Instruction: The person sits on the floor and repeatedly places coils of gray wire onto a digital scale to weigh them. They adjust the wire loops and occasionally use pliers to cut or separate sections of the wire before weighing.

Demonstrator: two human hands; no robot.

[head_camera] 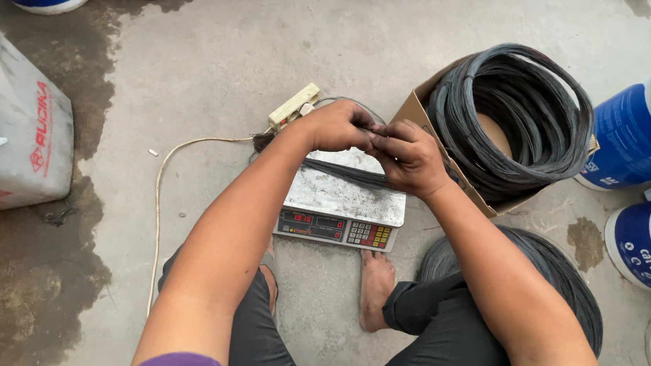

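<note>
— Bare concrete floor (221,35), stained damp at the left, is serving as the work surface; the person is sitting on it with an electronic scale (343,208) lying between their feet.

— What are the hands doing?

— Both are meeting just above the far edge of the scale's steel pan. The left hand (338,126) and the right hand (409,158) are each pinching closed on a thin bundle of dark wire (342,173), which is trailing across the pan, apparently so its weight is registering.

— Where is the wire coming from?

— Likely from the big wire coil (512,120) standing in an open cardboard box (416,109) just to the right, within easy reach. Another coil (558,279) is lying near the right knee.

— Anything else?

— A power strip (294,105) with a pale cord (189,145) is lying far-left of the scale; paint buckets (647,127) are ringing the spot, and a grey sack (12,135) is sitting at the left.
</note>
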